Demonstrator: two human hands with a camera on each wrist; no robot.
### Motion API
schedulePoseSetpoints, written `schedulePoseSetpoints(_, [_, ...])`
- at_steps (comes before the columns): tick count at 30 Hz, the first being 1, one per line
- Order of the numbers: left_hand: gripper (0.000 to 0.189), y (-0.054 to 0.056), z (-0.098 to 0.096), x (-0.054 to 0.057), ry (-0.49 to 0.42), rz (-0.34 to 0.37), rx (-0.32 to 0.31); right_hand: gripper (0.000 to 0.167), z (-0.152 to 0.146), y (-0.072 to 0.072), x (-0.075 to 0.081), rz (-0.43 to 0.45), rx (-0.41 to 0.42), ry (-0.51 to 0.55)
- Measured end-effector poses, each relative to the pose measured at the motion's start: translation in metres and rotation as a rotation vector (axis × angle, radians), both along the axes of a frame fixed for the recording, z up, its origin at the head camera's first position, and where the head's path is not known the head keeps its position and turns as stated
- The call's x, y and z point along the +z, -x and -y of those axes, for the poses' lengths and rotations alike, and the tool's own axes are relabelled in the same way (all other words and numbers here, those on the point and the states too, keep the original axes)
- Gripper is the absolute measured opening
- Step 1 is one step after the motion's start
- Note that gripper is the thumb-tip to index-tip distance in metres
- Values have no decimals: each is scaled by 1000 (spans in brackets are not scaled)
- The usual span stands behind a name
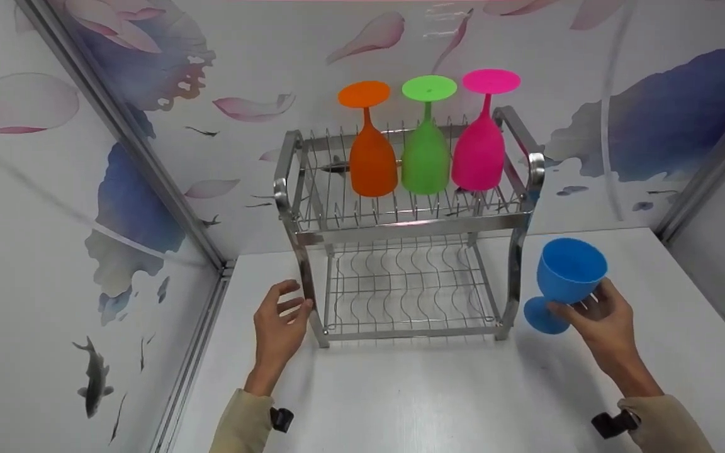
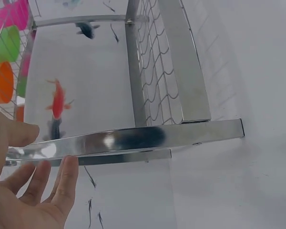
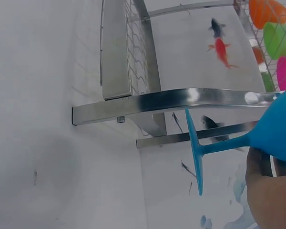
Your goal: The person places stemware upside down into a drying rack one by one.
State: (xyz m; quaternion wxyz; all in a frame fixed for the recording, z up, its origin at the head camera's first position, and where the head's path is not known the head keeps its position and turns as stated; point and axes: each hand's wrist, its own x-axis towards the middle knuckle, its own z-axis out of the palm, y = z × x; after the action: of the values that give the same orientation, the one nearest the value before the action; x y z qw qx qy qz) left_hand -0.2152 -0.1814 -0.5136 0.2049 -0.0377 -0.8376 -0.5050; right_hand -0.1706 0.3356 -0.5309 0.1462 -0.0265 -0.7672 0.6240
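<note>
A blue plastic goblet [image 1: 567, 283] is upright in my right hand [image 1: 611, 330], to the right of a two-tier metal dish rack [image 1: 413, 228]. Thumb and fingers hold it around the lower bowl and stem, and its round foot [image 3: 199, 157] shows in the right wrist view. My left hand [image 1: 281, 330] is beside the rack's left front post [image 2: 109, 140], thumb and fingers parted on either side of it, fingertips right at the metal. On the top tier, orange [image 1: 372, 160], green [image 1: 426, 157] and pink [image 1: 479, 154] goblets stand upside down in a row.
The rack's lower tier [image 1: 410, 289] is a wavy wire shelf. Beneath it lies a white table [image 1: 413, 396]. Behind stands a wall panel [image 1: 243, 151] printed with petals and fish, and another panel [image 1: 29, 251] rises along the left side.
</note>
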Motion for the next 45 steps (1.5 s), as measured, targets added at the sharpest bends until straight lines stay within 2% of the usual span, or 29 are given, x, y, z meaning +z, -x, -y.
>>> schedulePoseSetpoints(4, [45,-7,-3,6,8,-14,-58,96,5,-8,4,-28,-7,-50])
schedulePoseSetpoints(8, [45,-14,-7,12,7,-29,-147,94,10,-13,9,-68,-2,-142])
schedulePoseSetpoints(11, [46,-20,-12,15,16,-16,-212,92,14,-17,14,-91,7,-206])
schedulePoseSetpoints(15, [49,-28,-18,18,39,3,-285,91,22,-24,20,-136,29,-235])
schedulePoseSetpoints(19, [53,-36,-27,21,43,-3,-343,92,33,-32,29,-220,46,-274])
schedulePoseSetpoints(23, [56,-44,-36,23,26,-21,-386,97,46,-38,40,-340,45,-396])
schedulePoseSetpoints(27, [59,-50,-46,19,-8,-46,-422,104,58,-41,49,-463,29,-539])
schedulePoseSetpoints(31, [60,-52,-59,10,-51,-48,-451,109,70,-45,52,-526,21,-663])
schedulePoseSetpoints(38, [63,-56,-85,-7,-133,14,-546,113,91,-49,45,-628,28,-913])
schedulePoseSetpoints(41, [66,-57,-95,-10,-151,34,-593,111,101,-50,39,-659,29,-952])
schedulePoseSetpoints(45, [68,-58,-103,-11,-147,33,-611,108,114,-48,33,-694,30,-996])
